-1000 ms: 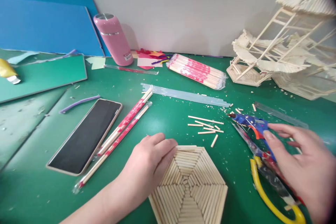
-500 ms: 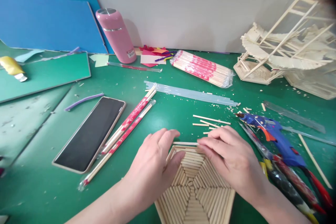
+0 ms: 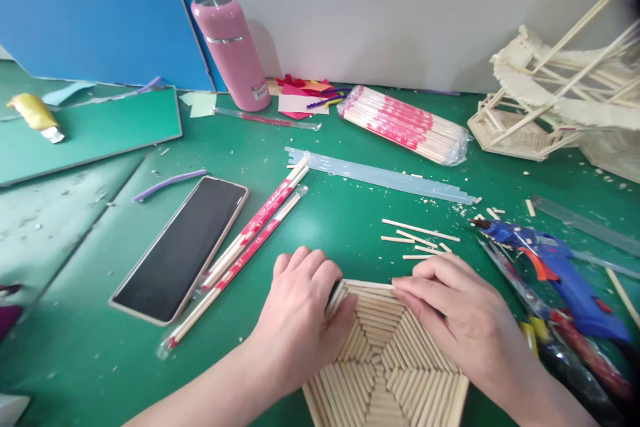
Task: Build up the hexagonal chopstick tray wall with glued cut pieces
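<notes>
A hexagonal panel (image 3: 377, 373) built from rings of thin wooden sticks lies close in front of me, its near end cut off by the frame. Along its far edge rests a pale wooden stick (image 3: 369, 284). My right hand (image 3: 463, 317) is closed, thumb and fingertips pinching this stick near its right end. Curled around the panel's upper left edge is my left hand (image 3: 305, 320), thumb over the top face, fingers outside. Several short cut sticks (image 3: 420, 238) lie just beyond my right hand.
A blue glue gun (image 3: 555, 267) and pliers-like tools lie at right. Glue sticks (image 3: 380, 177), wrapped chopsticks (image 3: 250, 233), a phone (image 3: 180, 250) and a chopstick pack (image 3: 405, 123) lie around. Behind stand a pink flask (image 3: 233, 57) and a wooden stick model (image 3: 540, 100).
The stick has come back against the panel's far edge, closing the small gap. My left fingers have curled round the panel's edge. The view has shifted slightly, moving most things rightward.
</notes>
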`<state>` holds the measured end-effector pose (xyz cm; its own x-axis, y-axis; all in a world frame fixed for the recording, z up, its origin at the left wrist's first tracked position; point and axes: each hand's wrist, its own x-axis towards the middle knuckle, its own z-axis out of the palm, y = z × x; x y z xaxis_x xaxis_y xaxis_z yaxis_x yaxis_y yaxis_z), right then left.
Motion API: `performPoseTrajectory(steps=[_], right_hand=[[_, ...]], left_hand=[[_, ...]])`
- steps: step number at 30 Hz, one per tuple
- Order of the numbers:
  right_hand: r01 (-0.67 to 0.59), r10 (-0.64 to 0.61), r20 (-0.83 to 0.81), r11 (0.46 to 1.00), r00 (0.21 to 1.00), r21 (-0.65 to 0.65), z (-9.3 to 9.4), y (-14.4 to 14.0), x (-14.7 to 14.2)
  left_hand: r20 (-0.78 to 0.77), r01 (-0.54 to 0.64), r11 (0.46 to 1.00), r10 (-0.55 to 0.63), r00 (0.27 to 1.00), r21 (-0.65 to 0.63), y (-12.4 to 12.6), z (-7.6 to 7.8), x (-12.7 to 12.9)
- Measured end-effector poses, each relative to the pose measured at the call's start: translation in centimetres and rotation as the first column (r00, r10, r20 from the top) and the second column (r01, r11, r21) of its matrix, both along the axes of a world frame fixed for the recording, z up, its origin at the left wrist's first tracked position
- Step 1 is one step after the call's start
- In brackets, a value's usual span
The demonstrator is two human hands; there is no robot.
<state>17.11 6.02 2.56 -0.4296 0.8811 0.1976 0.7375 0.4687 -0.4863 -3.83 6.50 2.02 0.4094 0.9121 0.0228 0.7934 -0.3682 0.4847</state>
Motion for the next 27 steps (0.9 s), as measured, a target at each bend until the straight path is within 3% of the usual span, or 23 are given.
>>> performPoseTrajectory(steps=[27], right_hand=[[-0.009,0.010,0.017,1.000,1.000,-0.019,0.60,0.09,-0.77]], left_hand=[[0.006,-0.012,1.000,0.012,1.000,-0.007,0.17,-0.18,0.19]])
